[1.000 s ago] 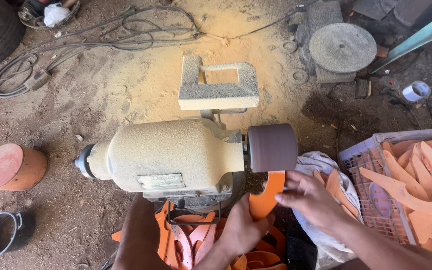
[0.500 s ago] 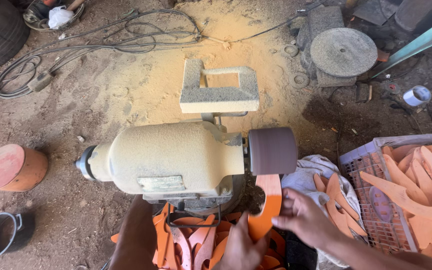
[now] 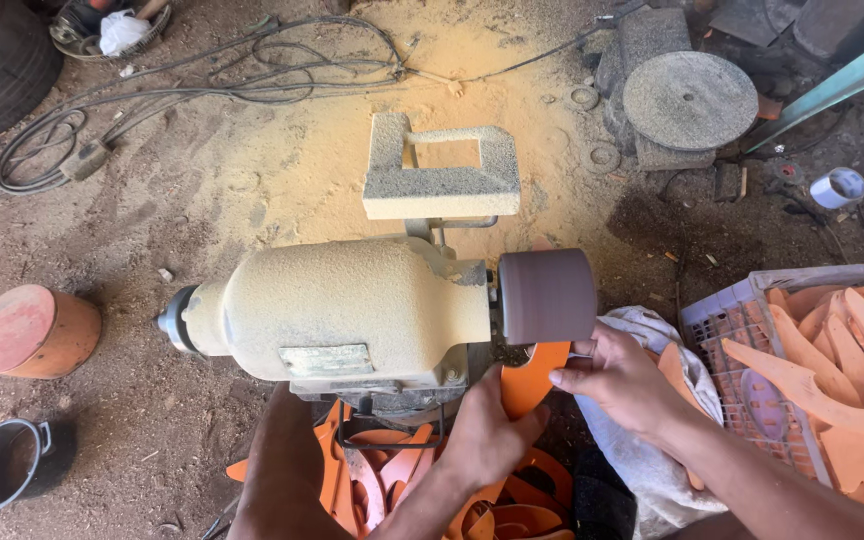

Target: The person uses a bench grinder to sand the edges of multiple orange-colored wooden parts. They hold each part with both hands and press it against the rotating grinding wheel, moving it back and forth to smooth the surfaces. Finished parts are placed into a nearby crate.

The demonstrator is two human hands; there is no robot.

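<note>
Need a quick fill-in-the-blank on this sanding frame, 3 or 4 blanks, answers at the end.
1. Both hands hold an orange piece up against the underside of the sanding ____ on the motor.
2. The right hand grips the piece on the side nearer the lilac ____, which holds more orange pieces.
3. The left hand reaches up from below, over a pile of orange ____.
4. A black ____ stands on the dirt, bottom left.

Answers: drum; crate; pieces; bucket

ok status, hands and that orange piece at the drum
Left hand and right hand gripping curved orange wooden piece. Piece under brown sanding drum. Nothing blocking.
</note>
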